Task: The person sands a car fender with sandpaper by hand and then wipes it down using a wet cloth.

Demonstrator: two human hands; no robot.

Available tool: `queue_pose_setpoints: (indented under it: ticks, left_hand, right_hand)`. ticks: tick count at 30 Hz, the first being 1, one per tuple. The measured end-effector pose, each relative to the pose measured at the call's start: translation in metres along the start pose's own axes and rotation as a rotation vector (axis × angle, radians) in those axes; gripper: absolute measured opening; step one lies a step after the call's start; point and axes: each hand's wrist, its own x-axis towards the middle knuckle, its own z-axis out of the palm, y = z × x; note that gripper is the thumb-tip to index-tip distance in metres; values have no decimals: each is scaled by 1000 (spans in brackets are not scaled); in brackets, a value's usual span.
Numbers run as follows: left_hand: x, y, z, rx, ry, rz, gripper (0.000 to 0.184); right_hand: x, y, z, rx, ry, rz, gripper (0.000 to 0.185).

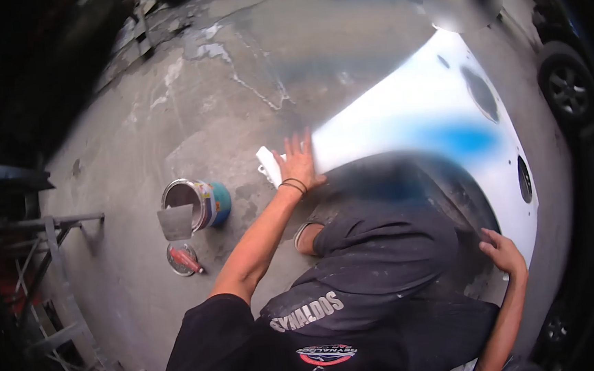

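A white curved panel (382,117), which looks like a car fender, lies across my legs and reaches to the upper right. It has several dark openings along its right side and a blue patch near its middle. My left hand (298,163) is spread flat on the panel's narrow left end, fingers apart. On the right, my right hand (504,251) is at the inner edge of the panel's lower end, with its fingers curled at that edge. Whether they grip it is hard to make out.
An open can (220,203) stands on the concrete floor (125,287) at the left, with a grey flat plate at its front. Below it, a red tube (186,259) lies on a round lid. A metal frame (71,305) is at the far left, a car wheel (568,88) at the right.
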Motion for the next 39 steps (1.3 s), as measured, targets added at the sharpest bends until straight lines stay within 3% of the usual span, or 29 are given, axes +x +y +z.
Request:
queue_pose_setpoints:
  ticks: [3,8,10,12,15,16,18,20,21,22,27,32,36,39]
  left_hand:
    - [4,3,-12,-31,-121,-16,144]
    - [3,-6,4,-88,20,138,141]
    - [-4,22,-13,-30,57,197,143]
    - [3,52,-30,22,110,239,144]
    - [20,98,-37,6,34,278,149]
    - [27,110,-36,17,33,304,149]
    - [35,124,-34,20,73,251,150]
    - [44,129,-34,5,124,289,150]
    - [46,129,-33,13,102,283,149]
    - [46,130,-35,16,82,276,148]
    - [50,124,-36,73,66,283,145]
    - [63,98,-35,106,48,342,141]
    - [77,79,-31,67,126,427,139]
    - [96,89,-47,91,17,400,138]
  right_hand:
    - [-9,2,-12,135,46,-56,54]
    - [-23,65,-35,440,12,91,58]
    - [-13,119,3,636,46,113,57]
    - [-8,127,45,854,155,313,55]
    - [55,210,144,1452,271,390,67]
    - [70,229,168,1735,323,383,70]
    - [76,214,177,1885,423,373,67]
    - [98,214,179,2120,707,-32,58]
    - [105,214,180,2112,806,-250,46]
    - [114,221,180,2121,806,-264,46]
    - [143,229,191,2169,1064,-34,29]
    - [114,175,203,2200,1066,10,35]
    - [130,184,228,2207,1090,141,35]
    - [123,188,232,2194,1064,155,35]
